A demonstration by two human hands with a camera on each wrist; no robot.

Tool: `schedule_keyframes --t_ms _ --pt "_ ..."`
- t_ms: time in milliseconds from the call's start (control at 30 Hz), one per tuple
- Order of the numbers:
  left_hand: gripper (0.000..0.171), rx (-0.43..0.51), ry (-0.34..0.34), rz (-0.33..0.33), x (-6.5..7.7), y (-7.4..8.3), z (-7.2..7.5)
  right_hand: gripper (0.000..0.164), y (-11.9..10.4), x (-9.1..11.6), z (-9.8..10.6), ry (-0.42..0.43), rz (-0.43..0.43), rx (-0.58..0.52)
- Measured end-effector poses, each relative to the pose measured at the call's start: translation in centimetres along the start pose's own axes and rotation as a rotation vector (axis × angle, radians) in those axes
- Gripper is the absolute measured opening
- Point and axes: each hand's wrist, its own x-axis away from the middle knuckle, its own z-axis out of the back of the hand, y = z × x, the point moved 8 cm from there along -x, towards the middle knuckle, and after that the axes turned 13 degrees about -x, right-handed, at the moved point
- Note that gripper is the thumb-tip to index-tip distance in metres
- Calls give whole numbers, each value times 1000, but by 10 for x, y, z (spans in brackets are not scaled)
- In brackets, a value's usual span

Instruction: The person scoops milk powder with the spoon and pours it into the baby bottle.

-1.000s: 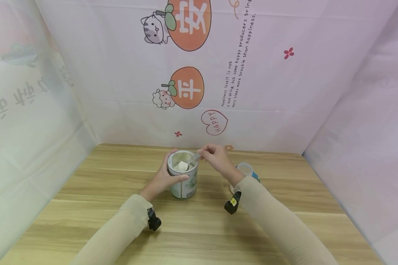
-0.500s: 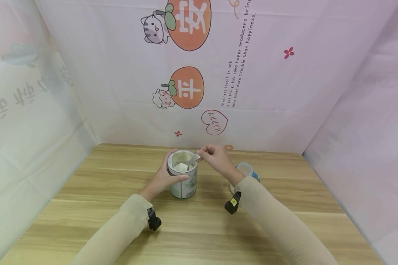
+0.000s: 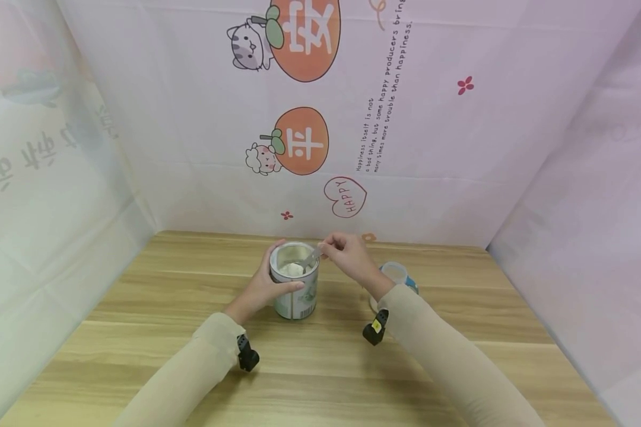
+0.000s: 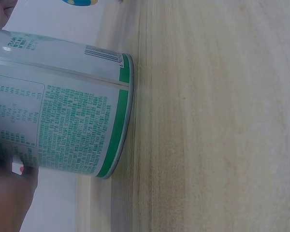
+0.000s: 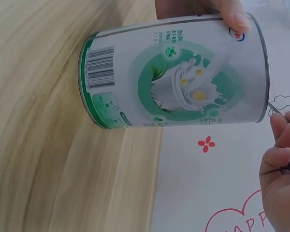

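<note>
My left hand (image 3: 263,286) is wrapped around the tin (image 3: 298,301) on the bench (image 3: 299,379). My right hand (image 3: 348,255) pinches a spoon (image 3: 312,257), its lower end inside among white powder (image 3: 291,270).

Left hand (image 3: 265,286) — gripping, right hand (image 3: 348,254) — pinching

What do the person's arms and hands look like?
The left sleeve and right sleeve are long and cream. The left wrist camera and right wrist camera are black; the right has a yellow sticker. The left hand and right hand are bare.
</note>
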Motion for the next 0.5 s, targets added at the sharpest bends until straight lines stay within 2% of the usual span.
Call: schedule_keyframes --t_ms 200,333,500 --pt "104 2 -3 -9 0 2 0 18 2 -1 1 28 -23 -19" --pt "102 8 -13 -1 4 11 0 18 5 -2 3 51 -65 -77" --pt "106 17 -17 7 4 9 0 19 8 -2 7 74 -116 -141"
